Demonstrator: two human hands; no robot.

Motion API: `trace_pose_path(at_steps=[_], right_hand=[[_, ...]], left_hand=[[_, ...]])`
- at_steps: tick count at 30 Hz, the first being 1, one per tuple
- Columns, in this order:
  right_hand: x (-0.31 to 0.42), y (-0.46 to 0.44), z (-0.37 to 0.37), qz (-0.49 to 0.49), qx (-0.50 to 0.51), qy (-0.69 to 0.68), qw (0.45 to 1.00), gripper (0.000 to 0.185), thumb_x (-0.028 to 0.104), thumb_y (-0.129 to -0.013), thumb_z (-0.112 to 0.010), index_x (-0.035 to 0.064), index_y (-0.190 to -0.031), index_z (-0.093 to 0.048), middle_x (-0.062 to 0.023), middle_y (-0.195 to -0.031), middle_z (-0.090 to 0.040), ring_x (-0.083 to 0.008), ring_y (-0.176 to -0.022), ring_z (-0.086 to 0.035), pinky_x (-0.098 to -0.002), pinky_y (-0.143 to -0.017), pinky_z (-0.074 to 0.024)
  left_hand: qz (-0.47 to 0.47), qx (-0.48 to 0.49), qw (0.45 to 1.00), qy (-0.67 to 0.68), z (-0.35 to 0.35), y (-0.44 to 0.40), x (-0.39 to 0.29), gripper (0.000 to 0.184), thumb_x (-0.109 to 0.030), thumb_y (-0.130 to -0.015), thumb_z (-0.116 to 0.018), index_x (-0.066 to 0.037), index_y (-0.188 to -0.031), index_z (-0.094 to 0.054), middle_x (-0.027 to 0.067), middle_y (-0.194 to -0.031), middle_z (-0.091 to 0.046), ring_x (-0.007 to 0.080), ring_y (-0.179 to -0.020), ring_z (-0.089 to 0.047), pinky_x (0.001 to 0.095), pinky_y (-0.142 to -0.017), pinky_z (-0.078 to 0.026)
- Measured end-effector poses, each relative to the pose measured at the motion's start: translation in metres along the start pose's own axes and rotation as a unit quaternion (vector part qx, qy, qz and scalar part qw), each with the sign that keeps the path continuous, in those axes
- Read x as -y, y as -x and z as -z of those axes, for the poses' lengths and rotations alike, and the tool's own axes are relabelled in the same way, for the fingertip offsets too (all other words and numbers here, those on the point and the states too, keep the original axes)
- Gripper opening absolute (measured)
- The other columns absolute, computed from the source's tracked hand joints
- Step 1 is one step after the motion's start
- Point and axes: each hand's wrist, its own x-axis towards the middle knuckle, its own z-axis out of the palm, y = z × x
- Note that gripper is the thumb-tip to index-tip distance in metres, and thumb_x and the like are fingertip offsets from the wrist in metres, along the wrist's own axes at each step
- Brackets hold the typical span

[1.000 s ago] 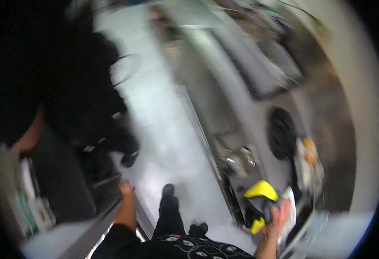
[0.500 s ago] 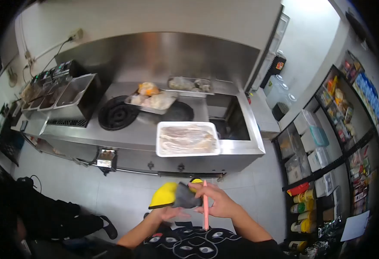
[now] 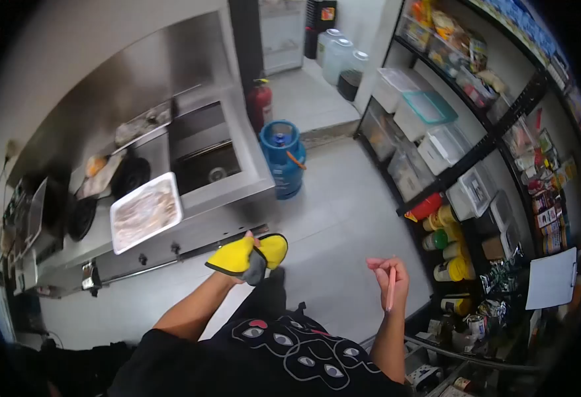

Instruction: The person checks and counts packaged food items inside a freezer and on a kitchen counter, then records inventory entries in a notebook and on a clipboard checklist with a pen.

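Observation:
In my left hand (image 3: pixel 235 278) is a yellow and grey cloth (image 3: pixel 236 257) with dark edging, folded and bunched over most of the fingers. It hangs above the floor, just in front of the steel counter. Off to the right, my right hand (image 3: pixel 400 280) is closed around a slim pink stick-like object (image 3: pixel 391 289) that points down toward the wrist; its exact kind I cannot tell. A white tray (image 3: pixel 180 198) of pale raw meat (image 3: pixel 143 215) rests on the counter's front edge, apart from both hands.
The steel counter (image 3: pixel 214 198) has a sink (image 3: pixel 204 152), burners and another food tray (image 3: pixel 146 128). A blue gas cylinder (image 3: pixel 282 162) stands at its end, near a red fire extinguisher (image 3: pixel 262 102). Black shelving (image 3: pixel 466 258) with bins and jars lines the right side.
My view has swung right, toward the shelves. My hands have parted: the left keeps the cloth, and the right has moved away to the right with the pink object.

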Motion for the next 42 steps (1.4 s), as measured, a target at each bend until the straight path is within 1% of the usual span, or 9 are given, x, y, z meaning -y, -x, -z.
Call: trace_pose_path(at_steps=[3, 6, 9, 17, 23, 26, 29, 34, 42], right_hand=[[-0.007, -0.049, 0.033, 0.010, -0.044, 0.008, 0.999, 0.010, 0.003, -0.081, -0.056, 0.0036, -0.083, -0.047, -0.0131, -0.090, -0.063, -0.0164, -0.083, -0.057, -0.0299, -0.081, -0.0436], [-0.018, -0.134, 0.078, 0.023, -0.107, 0.063, 0.992, 0.013, 0.015, -0.085, -0.051, 0.0038, -0.083, -0.046, -0.0141, -0.088, -0.063, -0.0170, -0.078, -0.057, -0.0291, -0.075, -0.0449], [-0.019, -0.192, 0.103, 0.007, -0.148, 0.086, 0.985, 0.020, 0.023, -0.088, -0.048, 0.0045, -0.083, -0.045, -0.0149, -0.088, -0.063, -0.0172, -0.076, -0.058, -0.0285, -0.073, -0.0455], [-0.022, -0.365, 0.109, -0.089, -0.083, -0.035, 0.992, 0.040, 0.032, -0.090, -0.049, 0.0057, -0.118, -0.039, -0.0145, -0.119, -0.050, -0.0214, -0.091, -0.058, -0.0323, -0.074, -0.0483], [-0.084, -0.537, 0.143, -0.083, 0.057, -0.155, 0.983, 0.070, 0.054, -0.088, -0.041, 0.0096, -0.138, -0.020, -0.0094, -0.134, -0.037, -0.0235, -0.118, -0.043, -0.0354, -0.095, -0.0375], [-0.069, -0.650, 0.130, -0.177, 0.105, -0.241, 0.949, 0.063, 0.050, -0.090, -0.041, 0.0088, -0.135, -0.028, -0.0087, -0.130, -0.041, -0.0217, -0.118, -0.042, -0.0334, -0.097, -0.0354], [-0.069, -0.738, 0.099, -0.186, 0.128, -0.254, 0.940, 0.058, 0.047, -0.091, -0.040, 0.0060, -0.131, -0.034, -0.0090, -0.126, -0.044, -0.0201, -0.115, -0.044, -0.0325, -0.095, -0.0363], [-0.096, -0.848, 0.014, -0.181, 0.245, -0.310, 0.901, 0.040, 0.034, -0.094, -0.039, 0.0022, -0.118, -0.041, -0.0077, -0.112, -0.047, -0.0179, -0.100, -0.047, -0.0313, -0.086, -0.0382], [-0.144, -1.012, -0.083, 0.078, 0.163, 0.067, 0.981, 0.022, 0.020, -0.092, -0.042, 0.0018, -0.083, -0.050, -0.0043, -0.072, -0.048, -0.0127, -0.067, -0.045, -0.0281, -0.061, -0.0396]], left_hand=[[0.003, -0.048, 0.998, -0.048, -0.030, -0.061, -0.012, 0.034, -0.037, -0.094, -0.040, -0.011, -0.076, -0.052, 0.0015, -0.065, -0.050, 0.0139, -0.054, -0.048, 0.0258, -0.053, -0.041], [-0.280, -0.021, 0.841, -0.462, -0.044, -0.188, -0.007, 0.035, -0.035, -0.095, -0.039, -0.009, -0.077, -0.054, 0.0003, -0.072, -0.052, 0.0139, -0.065, -0.051, 0.0264, -0.063, -0.041], [-0.097, 0.261, 0.922, -0.270, -0.102, -0.286, -0.013, 0.029, -0.028, -0.095, -0.037, -0.006, -0.091, -0.056, 0.0068, -0.089, -0.055, 0.0164, -0.086, -0.053, 0.0268, -0.078, -0.041], [-0.352, 0.352, 0.562, -0.660, -0.333, -0.447, -0.009, 0.046, -0.030, -0.088, -0.047, -0.007, -0.128, -0.042, 0.0208, -0.112, -0.048, 0.0414, -0.123, -0.030, 0.0477, -0.093, -0.029], [-0.384, 0.408, 0.706, -0.432, -0.371, -0.579, -0.028, 0.064, -0.040, -0.089, -0.044, -0.006, -0.139, -0.024, 0.0197, -0.136, -0.032, 0.0392, -0.131, -0.017, 0.0453, -0.107, -0.011], [-0.243, 0.377, 0.866, -0.218, -0.371, -0.637, -0.032, 0.060, -0.044, -0.093, -0.032, -0.006, -0.139, -0.023, 0.0180, -0.127, -0.042, 0.0289, -0.124, -0.032, 0.0371, -0.103, -0.021], [-0.136, 0.362, 0.921, 0.039, -0.378, -0.682, -0.058, 0.061, -0.044, -0.095, -0.026, -0.006, -0.141, -0.015, 0.0147, -0.134, -0.035, 0.0226, -0.124, -0.032, 0.0323, -0.103, -0.022], [-0.352, 0.107, 0.831, -0.418, -0.345, -0.742, -0.112, 0.067, -0.035, -0.092, -0.034, -0.002, -0.141, -0.002, 0.0200, -0.143, -0.018, 0.0325, -0.128, -0.026, 0.0365, -0.105, -0.018], [-0.131, -0.007, 0.893, -0.431, -0.272, -0.885, -0.212, 0.055, -0.023, -0.091, -0.042, -0.007, -0.140, -0.021, 0.0174, -0.116, -0.051, 0.0246, -0.101, -0.052, 0.0307, -0.087, -0.039]])
